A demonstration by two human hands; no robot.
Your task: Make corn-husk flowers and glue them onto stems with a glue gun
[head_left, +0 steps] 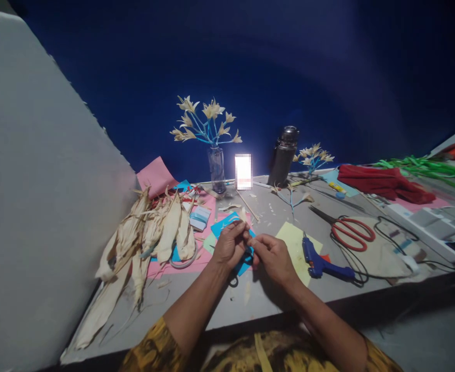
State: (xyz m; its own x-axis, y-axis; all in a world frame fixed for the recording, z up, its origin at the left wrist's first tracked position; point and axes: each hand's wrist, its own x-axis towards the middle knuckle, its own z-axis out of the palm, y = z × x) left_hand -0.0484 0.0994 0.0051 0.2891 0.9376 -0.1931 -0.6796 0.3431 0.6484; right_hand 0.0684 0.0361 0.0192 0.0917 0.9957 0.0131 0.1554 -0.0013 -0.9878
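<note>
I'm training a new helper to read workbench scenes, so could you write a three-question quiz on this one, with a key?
1. Multiple choice: What stands in the glass vase?
A) Green strips
B) Pale flowers on blue stems
C) A pair of scissors

2. True or false: The blue glue gun lies nearer the person's right hand than their left hand.

3. Fill in the blank: The crumpled cloth lying beyond the scissors is ___ in colour.

Key: 1. B; 2. True; 3. red
</note>
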